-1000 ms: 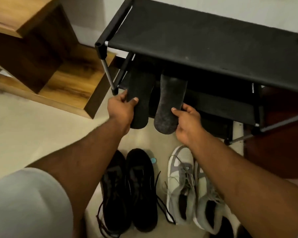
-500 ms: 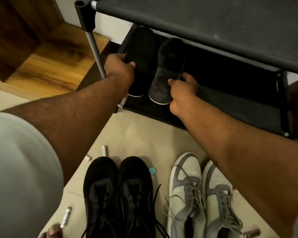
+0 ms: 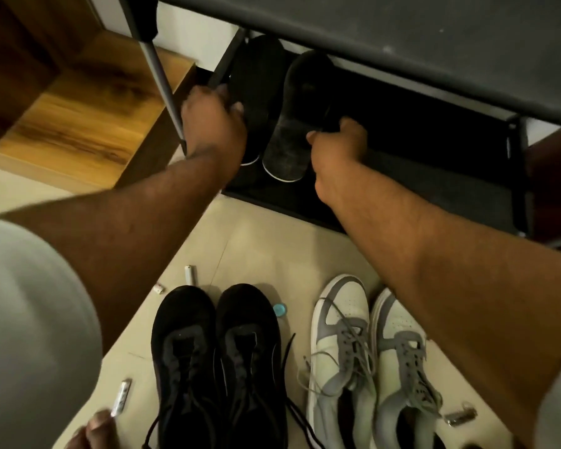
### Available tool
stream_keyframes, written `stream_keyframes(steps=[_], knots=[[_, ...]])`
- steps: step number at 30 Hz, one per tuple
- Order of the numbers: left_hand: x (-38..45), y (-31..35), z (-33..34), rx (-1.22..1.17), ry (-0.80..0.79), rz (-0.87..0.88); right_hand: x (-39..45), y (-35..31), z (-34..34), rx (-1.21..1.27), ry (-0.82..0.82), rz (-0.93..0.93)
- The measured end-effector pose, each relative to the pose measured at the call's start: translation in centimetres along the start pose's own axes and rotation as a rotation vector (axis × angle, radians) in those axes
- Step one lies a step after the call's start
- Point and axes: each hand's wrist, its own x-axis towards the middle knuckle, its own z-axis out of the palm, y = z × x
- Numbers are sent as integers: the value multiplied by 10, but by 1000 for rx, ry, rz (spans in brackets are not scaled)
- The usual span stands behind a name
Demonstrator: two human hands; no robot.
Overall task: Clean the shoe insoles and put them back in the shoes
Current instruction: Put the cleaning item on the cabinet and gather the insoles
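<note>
left hand (image 3: 212, 123) grips black insole (image 3: 256, 92) at its side | right hand (image 3: 336, 147) pinches grey insole (image 3: 300, 115) edge | both on lower shelf (image 3: 434, 176) | likely light, floppy: hold mid-length | top shelf (image 3: 402, 34) close overhead, post (image 3: 162, 85) at left wrist; shoes (image 3: 214, 367) on open floor

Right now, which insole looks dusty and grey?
The right insole, the one the right hand holds. Its heel looks scuffed and greyish, while the left insole is plain black.

A home entryway: a black fabric shoe rack (image 3: 402, 53) above pale floor tiles (image 3: 272, 247), wooden stairs (image 3: 78, 118) beside it.
</note>
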Motion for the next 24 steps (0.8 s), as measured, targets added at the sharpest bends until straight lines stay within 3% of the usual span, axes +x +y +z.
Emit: stream_keyframes(steps=[3,6,11,15,20,24], knots=[[-78,18,-2,-86,-32,165,-44,10,-45,-79,33,-103],[-170,38,11,-148,-232,181,-105,40,-117,-159,18,-69],[-339,83,30,-115,-739,-110,-212,112,-261,-202,165,215],[-463,92,59,-164,-944,-409,-283,176,-376,-265,269,481],[-565,63,100,-63,-961,-791,-313,276,-451,-177,401,679],[-589,43,130,94,-909,-856,-304,315,-461,-349,385,682]])
